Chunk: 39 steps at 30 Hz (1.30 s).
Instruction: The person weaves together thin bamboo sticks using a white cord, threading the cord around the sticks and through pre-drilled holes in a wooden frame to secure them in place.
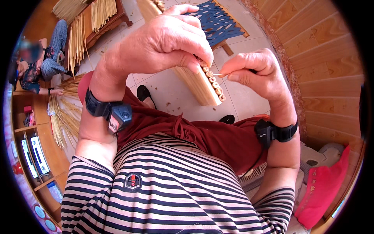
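Note:
My left hand [167,48] is closed over a long light wooden board [196,89], thumb and forefinger on a row of small straw-coloured rolls [216,85] along its right edge. The board slants from upper middle down toward my knees, partly hidden by that hand. My right hand [261,74] pinches a thin pale strand [219,74] just right of the board, and the strand reaches to one of the rolls. Black devices [120,117] are strapped to both forearms.
Another person [52,66] sits at left, a hand by loose straw [64,117]. Straw bundles lie on a wooden bench [122,17]. A blue woven frame [216,25] is beyond my hands. Wooden shelves [41,128] stand left, a panelled wall [319,50] right, a pink cushion [323,187] lower right.

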Each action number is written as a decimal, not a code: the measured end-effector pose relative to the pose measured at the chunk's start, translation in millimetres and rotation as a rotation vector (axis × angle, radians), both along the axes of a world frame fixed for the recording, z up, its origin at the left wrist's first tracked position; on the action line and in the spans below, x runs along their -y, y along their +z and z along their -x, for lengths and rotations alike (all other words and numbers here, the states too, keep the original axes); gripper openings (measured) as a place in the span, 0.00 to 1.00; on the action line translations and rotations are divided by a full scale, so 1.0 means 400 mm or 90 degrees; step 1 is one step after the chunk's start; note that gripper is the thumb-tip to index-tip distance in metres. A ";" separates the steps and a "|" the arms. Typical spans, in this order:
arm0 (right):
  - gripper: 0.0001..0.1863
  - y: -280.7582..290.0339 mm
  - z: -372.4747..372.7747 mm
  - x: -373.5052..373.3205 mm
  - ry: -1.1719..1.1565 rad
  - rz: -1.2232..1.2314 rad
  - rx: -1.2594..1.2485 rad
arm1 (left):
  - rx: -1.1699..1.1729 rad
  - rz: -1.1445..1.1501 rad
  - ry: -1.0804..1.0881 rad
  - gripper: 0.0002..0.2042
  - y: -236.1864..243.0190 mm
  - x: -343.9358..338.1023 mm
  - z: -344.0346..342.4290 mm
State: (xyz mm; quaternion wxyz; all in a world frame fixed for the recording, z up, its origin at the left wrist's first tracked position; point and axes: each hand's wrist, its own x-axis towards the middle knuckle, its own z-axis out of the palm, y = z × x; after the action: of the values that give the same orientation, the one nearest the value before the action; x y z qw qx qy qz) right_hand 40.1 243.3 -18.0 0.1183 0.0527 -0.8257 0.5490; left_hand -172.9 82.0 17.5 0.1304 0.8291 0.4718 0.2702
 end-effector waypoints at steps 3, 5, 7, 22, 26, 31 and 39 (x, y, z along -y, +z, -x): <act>0.06 -0.018 0.004 0.008 0.030 0.033 -0.014 | 0.000 0.046 -0.072 0.09 0.011 -0.018 0.008; 0.06 -0.021 0.001 0.001 0.042 0.043 0.009 | -0.029 0.068 -0.074 0.11 0.013 -0.028 0.005; 0.06 -0.041 -0.005 -0.010 0.015 0.107 0.022 | 0.057 -0.029 -0.039 0.16 -0.002 -0.043 -0.002; 0.06 -0.023 0.052 0.159 -0.124 0.076 -0.047 | 0.368 -0.098 0.474 0.55 -0.237 0.202 -0.255; 0.07 -0.002 0.121 0.234 -0.162 0.082 -0.091 | 0.424 -0.111 0.484 0.40 -0.203 0.242 -0.180; 0.07 -0.029 0.188 0.334 -0.209 0.178 -0.080 | 0.466 -0.159 0.471 0.33 -0.225 0.287 -0.087; 0.07 -0.083 0.322 0.501 -0.308 0.206 -0.054 | 0.539 -0.198 0.528 0.31 -0.302 0.380 0.051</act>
State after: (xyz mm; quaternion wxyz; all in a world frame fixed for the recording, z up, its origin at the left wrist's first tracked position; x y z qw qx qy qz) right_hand -88.5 43.0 -51.3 0.2870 -0.1427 -0.7104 0.6266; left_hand -193.5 -70.1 -103.5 0.0678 0.4060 0.6176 0.6702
